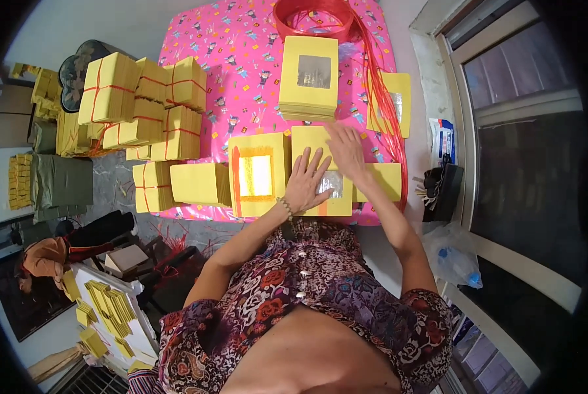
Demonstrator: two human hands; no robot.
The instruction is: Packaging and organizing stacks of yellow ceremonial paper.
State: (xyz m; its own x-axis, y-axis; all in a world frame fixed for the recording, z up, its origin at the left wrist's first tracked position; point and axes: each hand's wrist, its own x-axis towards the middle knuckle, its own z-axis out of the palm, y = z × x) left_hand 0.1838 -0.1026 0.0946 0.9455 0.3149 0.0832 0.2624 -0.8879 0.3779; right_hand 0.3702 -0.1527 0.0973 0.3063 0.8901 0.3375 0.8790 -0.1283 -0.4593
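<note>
My left hand [305,182] lies flat, fingers spread, on a stack of yellow paper sheets with a silver foil square [333,186] at the near edge of the pink patterned table [241,79]. My right hand [346,150] rests just beyond it on the same yellow stack, fingers apart. To the left of that stack sits another yellow stack with a gold foil square [258,172]. A taller yellow stack with a silver square [309,77] stands farther back.
Bundles of yellow paper tied with red string [143,105] crowd the table's left side. A coil of red string [313,18] lies at the far end, strands trailing down the right edge. A window frame [517,105] is on the right. Another person [41,259] sits lower left.
</note>
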